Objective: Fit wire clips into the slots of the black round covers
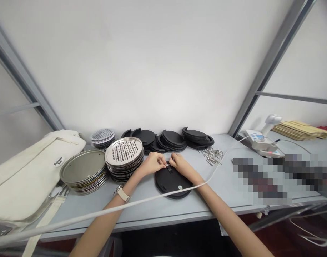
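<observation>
1. Left of the black round flat case (166, 184): one off-white fabric bag (32, 171), one stack of olive-grey round metal plates (83, 166).
2. Left hand (155, 163): at the case's far edge, wrist angled inward, fingertips pinching one small silvery metal piece (167, 165).
3. Right hand (179, 165): same edge, fingers curled beside the piece; its grip cannot be determined.
4. Right of the case: one pile of silvery wire hooks (212, 155).

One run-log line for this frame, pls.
left hand: pinching metal bit | right hand: fingertips beside it, grip unclear | black disc: on table, beneath hands | metal parts: piled, right | plates: stacked, left
</observation>
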`<action>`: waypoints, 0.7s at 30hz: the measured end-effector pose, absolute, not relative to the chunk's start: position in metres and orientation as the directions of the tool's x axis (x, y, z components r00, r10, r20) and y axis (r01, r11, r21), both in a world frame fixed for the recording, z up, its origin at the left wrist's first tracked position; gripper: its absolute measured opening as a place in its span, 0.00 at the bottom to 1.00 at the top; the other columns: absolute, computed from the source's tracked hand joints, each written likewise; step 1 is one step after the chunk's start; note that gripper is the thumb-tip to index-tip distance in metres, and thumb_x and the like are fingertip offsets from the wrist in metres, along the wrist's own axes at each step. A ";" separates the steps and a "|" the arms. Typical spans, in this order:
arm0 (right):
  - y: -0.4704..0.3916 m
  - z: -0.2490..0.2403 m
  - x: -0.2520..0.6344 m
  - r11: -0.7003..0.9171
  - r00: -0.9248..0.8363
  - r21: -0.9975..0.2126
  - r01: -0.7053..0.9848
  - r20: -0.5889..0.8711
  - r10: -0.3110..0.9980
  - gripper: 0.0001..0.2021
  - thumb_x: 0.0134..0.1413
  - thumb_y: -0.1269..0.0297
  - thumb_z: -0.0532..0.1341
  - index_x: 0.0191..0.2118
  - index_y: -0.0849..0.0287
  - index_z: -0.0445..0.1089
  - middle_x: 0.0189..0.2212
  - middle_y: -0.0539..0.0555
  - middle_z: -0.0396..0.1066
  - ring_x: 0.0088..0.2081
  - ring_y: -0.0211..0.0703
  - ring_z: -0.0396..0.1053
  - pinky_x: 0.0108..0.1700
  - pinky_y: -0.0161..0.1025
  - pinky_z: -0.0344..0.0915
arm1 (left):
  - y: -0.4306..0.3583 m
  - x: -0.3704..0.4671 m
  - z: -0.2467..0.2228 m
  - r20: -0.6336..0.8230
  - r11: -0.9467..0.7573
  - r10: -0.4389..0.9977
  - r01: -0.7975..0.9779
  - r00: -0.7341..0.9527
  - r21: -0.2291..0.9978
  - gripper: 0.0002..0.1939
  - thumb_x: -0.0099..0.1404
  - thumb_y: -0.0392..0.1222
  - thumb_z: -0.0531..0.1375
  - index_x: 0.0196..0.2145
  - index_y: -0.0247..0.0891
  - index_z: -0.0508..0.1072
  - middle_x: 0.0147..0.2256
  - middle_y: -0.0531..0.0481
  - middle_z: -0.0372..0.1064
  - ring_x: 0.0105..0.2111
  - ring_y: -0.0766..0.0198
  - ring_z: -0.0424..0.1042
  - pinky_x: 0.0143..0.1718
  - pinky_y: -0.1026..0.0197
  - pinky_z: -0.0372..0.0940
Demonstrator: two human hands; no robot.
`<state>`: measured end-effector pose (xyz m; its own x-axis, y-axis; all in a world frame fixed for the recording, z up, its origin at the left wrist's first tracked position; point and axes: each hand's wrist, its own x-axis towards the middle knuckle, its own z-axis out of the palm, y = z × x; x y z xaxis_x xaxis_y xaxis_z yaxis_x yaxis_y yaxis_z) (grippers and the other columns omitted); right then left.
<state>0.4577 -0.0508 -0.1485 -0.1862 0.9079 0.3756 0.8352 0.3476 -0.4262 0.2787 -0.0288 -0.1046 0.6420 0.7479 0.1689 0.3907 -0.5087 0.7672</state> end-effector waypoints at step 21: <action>-0.069 -0.131 0.453 0.449 -0.214 -0.449 0.773 0.481 0.850 0.07 0.57 0.69 0.53 0.28 0.57 0.61 0.30 0.53 0.61 0.36 0.42 0.60 0.41 0.39 0.61 | -0.031 0.281 -0.105 0.247 -0.600 0.728 0.420 0.639 0.681 0.03 0.54 0.33 0.57 0.27 0.35 0.71 0.26 0.52 0.71 0.28 0.66 0.70 0.32 0.67 0.65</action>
